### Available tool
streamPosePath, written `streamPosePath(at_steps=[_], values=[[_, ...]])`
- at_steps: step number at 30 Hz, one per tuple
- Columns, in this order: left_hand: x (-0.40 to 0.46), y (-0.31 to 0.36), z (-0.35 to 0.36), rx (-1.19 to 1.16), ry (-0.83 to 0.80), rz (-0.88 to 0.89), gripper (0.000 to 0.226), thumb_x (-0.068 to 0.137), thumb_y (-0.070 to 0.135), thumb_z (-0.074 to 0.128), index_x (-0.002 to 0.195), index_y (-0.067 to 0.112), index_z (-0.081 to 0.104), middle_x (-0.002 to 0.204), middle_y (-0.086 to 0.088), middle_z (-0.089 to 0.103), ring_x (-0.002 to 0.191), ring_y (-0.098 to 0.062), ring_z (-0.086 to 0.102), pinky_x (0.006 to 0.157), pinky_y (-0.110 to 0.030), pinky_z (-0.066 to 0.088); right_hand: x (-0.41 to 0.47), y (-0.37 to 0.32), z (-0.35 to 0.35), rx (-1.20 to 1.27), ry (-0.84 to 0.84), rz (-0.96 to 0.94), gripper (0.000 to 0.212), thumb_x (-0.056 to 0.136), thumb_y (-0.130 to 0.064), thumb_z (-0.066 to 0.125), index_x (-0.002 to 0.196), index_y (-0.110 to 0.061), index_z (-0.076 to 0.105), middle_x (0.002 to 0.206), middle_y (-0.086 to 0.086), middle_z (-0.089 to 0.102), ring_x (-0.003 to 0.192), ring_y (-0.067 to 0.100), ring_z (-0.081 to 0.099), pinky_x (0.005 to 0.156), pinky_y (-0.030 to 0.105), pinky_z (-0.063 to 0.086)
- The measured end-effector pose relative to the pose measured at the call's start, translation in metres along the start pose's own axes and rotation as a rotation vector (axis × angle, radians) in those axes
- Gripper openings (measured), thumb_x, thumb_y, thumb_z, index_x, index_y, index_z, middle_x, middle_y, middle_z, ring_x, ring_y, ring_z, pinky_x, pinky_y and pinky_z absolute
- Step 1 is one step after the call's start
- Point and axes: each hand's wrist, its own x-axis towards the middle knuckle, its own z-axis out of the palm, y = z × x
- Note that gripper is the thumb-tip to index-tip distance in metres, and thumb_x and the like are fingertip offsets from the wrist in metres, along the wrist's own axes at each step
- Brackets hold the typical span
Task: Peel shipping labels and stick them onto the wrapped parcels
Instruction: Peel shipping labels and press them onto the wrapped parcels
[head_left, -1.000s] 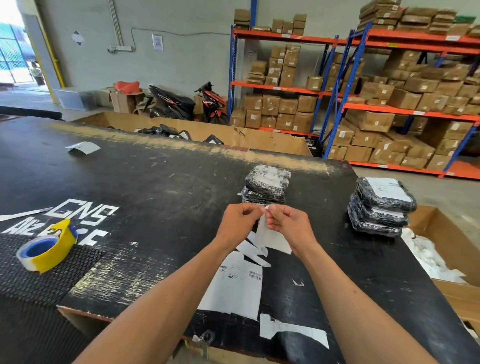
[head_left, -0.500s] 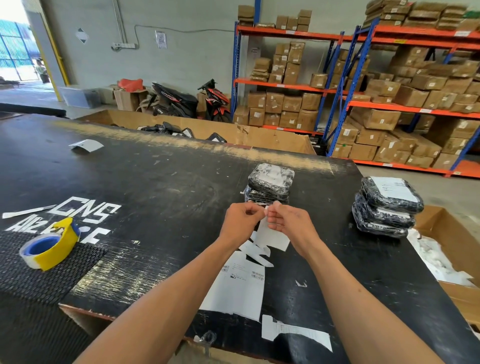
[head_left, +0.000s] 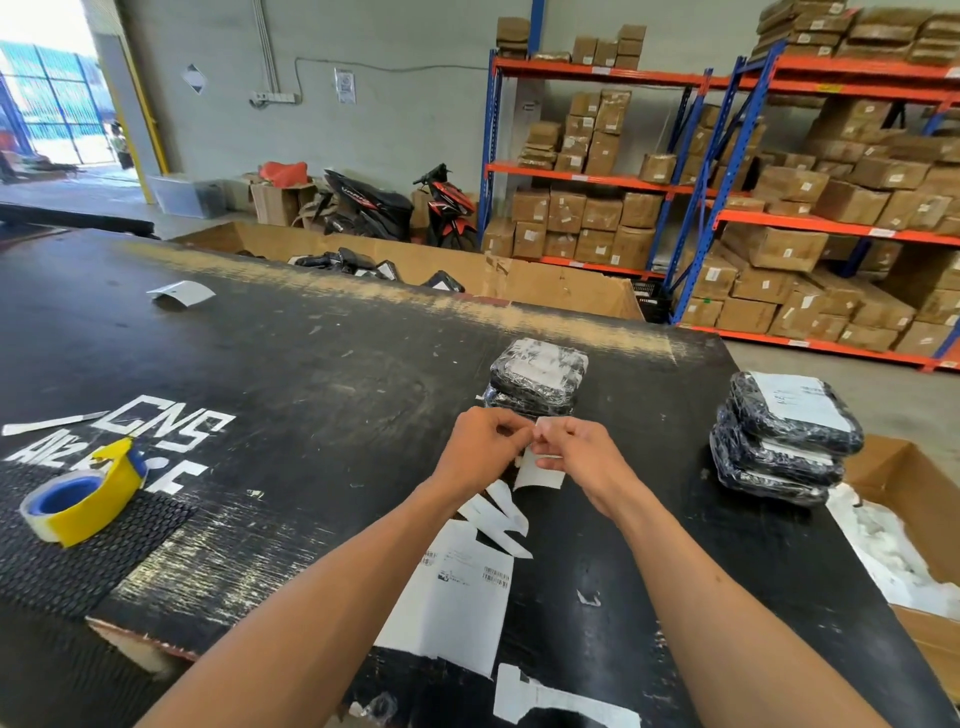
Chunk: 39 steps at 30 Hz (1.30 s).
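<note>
My left hand (head_left: 480, 449) and my right hand (head_left: 576, 452) pinch the top edge of a small white shipping label (head_left: 540, 470) that hangs between them above the black table (head_left: 311, 374). Just beyond the hands stands a short stack of black wrapped parcels (head_left: 537, 379); its top one shows a crinkled white patch. A second stack of wrapped parcels (head_left: 782, 441) with a label on top stands at the right edge. A sheet of labels (head_left: 457, 592) lies flat under my forearms, with white backing strips (head_left: 498, 514) beside it.
A yellow and blue tape roll (head_left: 78, 501) lies at the left on a ribbed mat. A loose paper (head_left: 179, 293) lies far left. An open cardboard box (head_left: 909, 540) with white scraps stands right of the table. A large carton (head_left: 545, 288), shelving and scooters lie beyond.
Both hands stay together on the label and shift only slightly; the label hangs a little shorter below the fingers. The parcels have not moved.
</note>
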Motion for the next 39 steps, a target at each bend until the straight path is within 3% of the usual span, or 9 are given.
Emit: streamPosePath(at_steps=[6, 12, 17, 20, 22, 25, 29, 35, 39], values=[[0.016, 0.004, 0.015, -0.054, 0.023, -0.122, 0.014, 0.091, 0.021, 0.066, 0.086, 0.019, 0.079, 0.069, 0.009, 0.07, 0.054, 0.002, 0.055, 0.058, -0.018, 0.045, 0.018, 0.004, -0.014, -0.084, -0.051, -0.044, 0.023, 0.107, -0.019, 0.05, 0.096, -0.01, 0.069, 0.088, 0.003, 0.069, 0.087, 0.014, 0.065, 0.078, 0.029, 0.057], [0.031, -0.003, 0.034, -0.215, 0.195, -0.325, 0.018, 0.08, 0.018, 0.063, 0.068, 0.007, 0.07, 0.061, -0.005, 0.065, 0.06, -0.017, 0.059, 0.073, -0.047, 0.058, 0.034, 0.014, -0.028, -0.177, -0.06, -0.012, 0.025, 0.105, -0.02, 0.046, 0.091, -0.011, 0.065, 0.087, 0.008, 0.067, 0.083, 0.017, 0.063, 0.084, 0.037, 0.058], [0.035, -0.009, 0.036, -0.286, 0.306, -0.427, 0.027, 0.097, 0.013, 0.056, 0.073, 0.013, 0.068, 0.079, -0.012, 0.073, 0.076, -0.027, 0.072, 0.075, -0.041, 0.062, 0.034, 0.023, -0.046, -0.267, 0.02, 0.024, 0.022, 0.102, -0.027, 0.049, 0.102, -0.01, 0.064, 0.097, 0.01, 0.068, 0.085, 0.016, 0.064, 0.08, 0.034, 0.058], [0.042, -0.016, 0.033, -0.312, 0.347, -0.472, 0.034, 0.097, 0.013, 0.054, 0.064, 0.007, 0.06, 0.071, -0.009, 0.067, 0.065, -0.023, 0.063, 0.068, -0.037, 0.057, 0.031, 0.027, -0.058, -0.351, 0.041, 0.02, 0.03, 0.101, -0.033, 0.05, 0.107, -0.006, 0.063, 0.104, 0.012, 0.069, 0.084, 0.015, 0.064, 0.07, 0.026, 0.052], [0.047, -0.016, 0.03, -0.285, 0.364, -0.482, 0.036, 0.094, 0.013, 0.052, 0.058, 0.01, 0.049, 0.061, -0.008, 0.054, 0.06, -0.02, 0.049, 0.059, -0.035, 0.047, 0.032, 0.03, -0.064, -0.381, 0.057, 0.032, 0.036, 0.1, -0.034, 0.05, 0.108, -0.001, 0.062, 0.104, 0.014, 0.07, 0.081, 0.015, 0.063, 0.072, 0.032, 0.051], [0.055, -0.01, 0.023, -0.222, 0.418, -0.487, 0.049, 0.096, 0.012, 0.047, 0.051, 0.017, 0.027, 0.048, 0.001, 0.025, 0.051, -0.017, 0.022, 0.054, -0.028, 0.028, 0.033, 0.032, -0.072, -0.459, 0.07, 0.038, 0.035, 0.097, -0.033, 0.051, 0.088, 0.0, 0.059, 0.085, 0.012, 0.066, 0.072, 0.016, 0.057, 0.066, 0.034, 0.046], [0.067, -0.008, 0.006, -0.178, 0.494, -0.496, 0.054, 0.097, 0.012, 0.046, 0.048, 0.018, 0.023, 0.042, 0.006, 0.018, 0.047, -0.017, 0.018, 0.059, -0.031, 0.033, 0.033, 0.031, -0.083, -0.608, 0.089, 0.007, 0.037, 0.094, -0.03, 0.05, 0.062, -0.012, 0.042, 0.066, 0.007, 0.052, 0.061, 0.018, 0.048, 0.06, 0.032, 0.04], [0.069, -0.014, -0.024, -0.141, 0.633, -0.562, 0.043, 0.098, 0.013, 0.047, 0.056, 0.008, 0.042, 0.058, -0.004, 0.038, 0.056, -0.02, 0.037, 0.058, -0.031, 0.034, 0.032, 0.044, -0.102, -0.718, 0.152, 0.094, 0.037, 0.085, -0.032, 0.05, 0.055, -0.012, 0.043, 0.053, 0.006, 0.055, 0.054, 0.024, 0.052, 0.058, 0.033, 0.044], [0.068, -0.021, -0.044, -0.164, 0.764, -0.632, 0.023, 0.101, 0.014, 0.046, 0.097, -0.003, 0.061, 0.093, -0.012, 0.058, 0.081, -0.022, 0.055, 0.069, -0.03, 0.041, 0.033, 0.048, -0.112, -0.701, 0.198, 0.149, 0.036, 0.085, -0.032, 0.051, 0.057, -0.009, 0.051, 0.07, 0.014, 0.073, 0.074, 0.034, 0.071, 0.076, 0.039, 0.057]])
